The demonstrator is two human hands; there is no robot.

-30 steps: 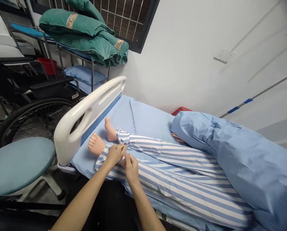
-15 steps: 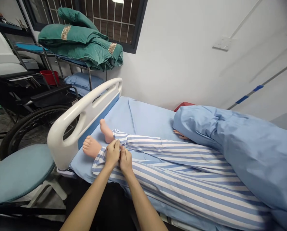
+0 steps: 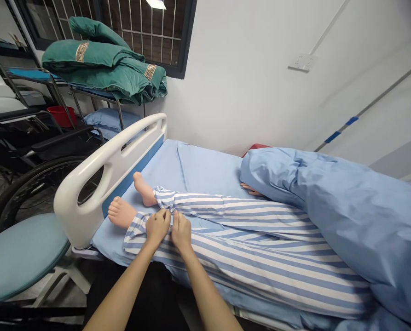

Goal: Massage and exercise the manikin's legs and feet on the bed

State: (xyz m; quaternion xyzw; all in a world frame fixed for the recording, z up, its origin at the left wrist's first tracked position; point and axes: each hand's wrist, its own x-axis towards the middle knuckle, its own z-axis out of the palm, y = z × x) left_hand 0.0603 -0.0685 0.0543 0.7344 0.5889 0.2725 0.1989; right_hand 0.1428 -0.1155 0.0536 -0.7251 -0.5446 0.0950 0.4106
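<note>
Striped pyjama trousers point(image 3: 257, 262): where do they lie, and what have the hands got?

Head view, read from my remote station: they dress a manikin point(image 3: 121, 212) lying on a blue bed sheet point(image 3: 205, 168), legs stretched toward the white footboard point(image 3: 88, 202), with bare feet point(image 3: 143, 191) showing past the cuffs.

And the grip?

Left hand point(image 3: 158, 226) and right hand point(image 3: 181, 232) sit side by side on the stripes, just below the far cuff point(image 3: 164, 197), fingers curled closed. The fingertips are hidden, so I cannot tell whether either hand actually pinches the cloth.

Recommended handling?

Pinch the cloth between fingertips and thumb, keep both hands level, and avoid dragging on the limb.
</note>
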